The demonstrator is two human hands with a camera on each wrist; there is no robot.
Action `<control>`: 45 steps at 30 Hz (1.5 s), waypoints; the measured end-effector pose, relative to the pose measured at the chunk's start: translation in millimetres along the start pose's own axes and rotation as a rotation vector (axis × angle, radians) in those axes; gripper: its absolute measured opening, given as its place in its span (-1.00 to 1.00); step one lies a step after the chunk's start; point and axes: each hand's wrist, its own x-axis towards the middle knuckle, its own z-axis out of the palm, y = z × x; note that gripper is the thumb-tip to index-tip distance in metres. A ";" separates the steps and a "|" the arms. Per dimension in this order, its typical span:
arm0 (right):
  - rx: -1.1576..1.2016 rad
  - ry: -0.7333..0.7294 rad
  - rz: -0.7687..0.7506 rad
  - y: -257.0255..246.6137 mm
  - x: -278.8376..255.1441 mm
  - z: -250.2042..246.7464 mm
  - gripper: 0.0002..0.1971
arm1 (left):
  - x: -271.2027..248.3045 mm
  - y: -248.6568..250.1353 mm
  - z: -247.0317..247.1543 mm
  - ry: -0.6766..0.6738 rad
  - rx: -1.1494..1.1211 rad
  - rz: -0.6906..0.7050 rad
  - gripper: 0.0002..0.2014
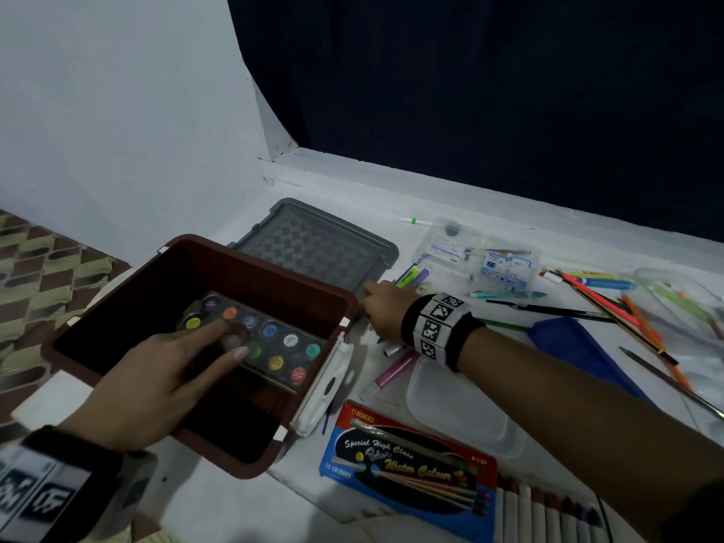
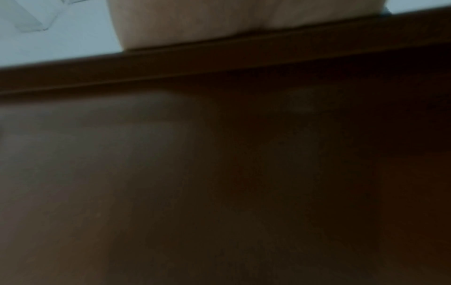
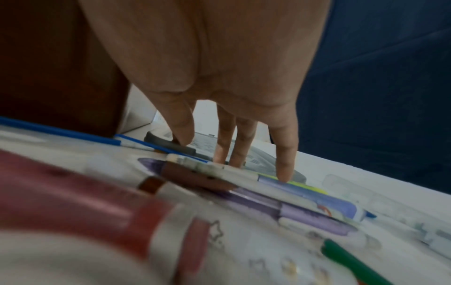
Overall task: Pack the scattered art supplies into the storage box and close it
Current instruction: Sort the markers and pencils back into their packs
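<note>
On a white bench (image 1: 235, 499) strewn with art supplies, a person's left hand (image 1: 156, 380) reaches into an open brown storage box (image 1: 250, 268), its fingers laid straight and released on a paint set (image 1: 274, 346) lying inside; whether they press it cannot be told. At 12 o'clock from the box, just behind it, lies the grey lid (image 1: 313, 244). The right hand (image 1: 386, 311) stretches out at 3 o'clock from the box, its grip released, straight fingers (image 3: 284, 154) coming down on a cluster of markers (image 3: 305, 200) beside the lid's corner. At 5 o'clock from the box sits a flat pack of water colour pencils (image 1: 407, 464), with a clear plastic lid (image 1: 462, 413) just beyond it. Farther toward 3 o'clock lie clear cases (image 1: 497, 264), loose pencils (image 1: 611, 303) and a blue pouch (image 1: 576, 346). The left wrist view is dark, showing only the box rim (image 2: 244, 57).
</note>
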 end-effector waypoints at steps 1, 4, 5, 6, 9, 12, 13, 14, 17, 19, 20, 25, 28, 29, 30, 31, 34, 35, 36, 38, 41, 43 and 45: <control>-0.015 0.002 -0.008 -1.1 -5.4 1.9 -0.47 | -0.9 0.2 0.1 0.009 0.009 -0.003 -0.52; -0.019 0.012 -0.010 -3.1 -20.1 6.4 -0.46 | -3.8 5.8 0.1 0.038 -0.005 0.011 -0.55; 0.004 0.004 -0.006 -3.2 -23.8 8.0 -0.43 | -4.5 10.2 0.6 0.046 -0.013 0.023 -0.58; 0.038 -0.005 -0.003 -3.0 -26.9 10.1 -0.39 | -5.0 15.5 1.8 0.055 -0.016 0.035 -0.61; 0.150 0.033 0.016 -0.8 -35.9 15.3 -0.30 | -3.6 34.0 8.1 0.091 -0.028 0.070 -0.63; 0.299 0.219 0.046 2.2 -56.0 15.8 -0.40 | -0.9 56.8 14.2 0.154 -0.059 0.131 -0.72; 0.340 0.302 0.054 4.2 -66.0 14.4 -0.46 | 0.9 66.5 15.2 0.178 -0.074 0.148 -0.76; 0.388 0.393 0.058 7.7 -76.3 14.4 -0.53 | 2.6 76.4 16.2 0.199 -0.095 0.157 -0.79; 0.540 0.588 0.089 22.0 -114.4 13.7 -0.72 | 8.0 106.4 21.6 0.269 -0.162 0.174 -0.81; 0.589 0.627 0.128 33.1 -141.1 17.7 -0.82 | 12.9 126.7 28.0 0.303 -0.198 0.184 -0.85; 0.598 0.631 0.152 39.2 -154.1 21.1 -0.85 | 15.7 136.8 32.6 0.311 -0.210 0.184 -0.88; 0.506 0.575 0.282 82.7 -193.8 34.1 -0.93 | 29.2 176.3 60.2 0.298 -0.281 0.155 -0.93; 0.415 0.495 0.368 112.6 -200.4 32.2 -0.89 | 44.2 187.0 80.7 0.286 -0.372 0.118 -0.93; 0.394 0.467 0.397 122.4 -199.8 31.9 -0.87 | 52.4 190.2 88.5 0.286 -0.404 0.100 -0.92; 0.371 0.438 0.423 130.9 -199.0 30.9 -0.84 | 62.5 193.0 96.8 0.291 -0.427 0.087 -0.92; 0.344 0.404 0.445 138.7 -196.8 30.4 -0.80 | 75.2 194.6 106.4 0.296 -0.434 0.080 -0.91; 0.267 0.256 0.488 158.6 -188.8 31.3 -0.62 | 125.9 193.7 137.5 0.236 -0.371 0.075 -0.81; 0.236 0.186 0.493 161.3 -187.9 33.5 -0.55 | 142.3 192.8 147.3 0.196 -0.324 0.069 -0.76; 0.213 0.121 0.494 165.3 -185.6 35.6 -0.49 | 162.4 192.5 156.1 0.156 -0.257 0.063 -0.72; 0.194 0.033 0.469 172.1 -182.4 40.3 -0.43 | 200.3 196.2 170.3 0.059 -0.086 0.051 -0.66; 0.234 0.015 0.422 179.8 -182.9 44.6 -0.41 | 247.5 208.5 182.6 -0.129 0.133 0.067 -0.52; 0.278 0.039 0.407 183.3 -184.8 46.6 -0.42 | 270.9 215.6 187.9 -0.250 0.261 0.097 -0.40; 0.322 0.069 0.403 185.6 -187.0 48.0 -0.44 | 288.4 218.3 195.0 -0.365 0.364 0.124 -0.31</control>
